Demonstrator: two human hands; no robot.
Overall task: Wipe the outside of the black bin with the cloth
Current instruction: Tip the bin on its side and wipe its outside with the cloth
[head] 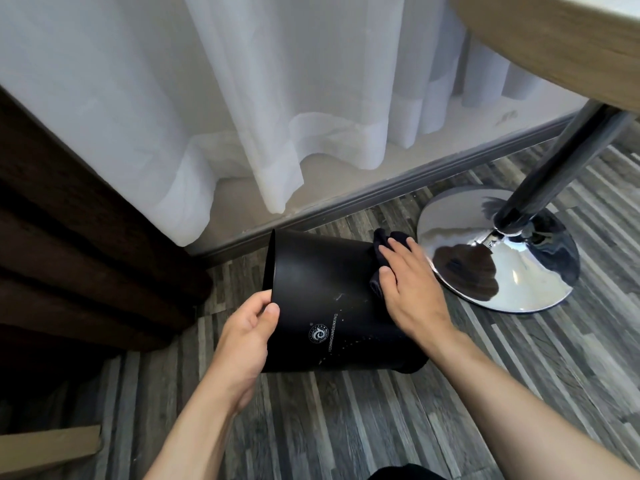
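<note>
A black bin (325, 303) lies tipped on the floor (346, 427); left hand (247, 337) grips its rim, right hand (412, 289) presses a dark cloth (381, 242) flat-fingered against its base end.

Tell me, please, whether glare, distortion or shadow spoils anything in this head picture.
Head view: the wide lens bows the baseboard; the chrome base mirrors the room with bright glare; the lower left corner sinks into deep shadow; the dark cloth barely stands out against the black bin, though the bin's printed logo reads sharply.
</note>
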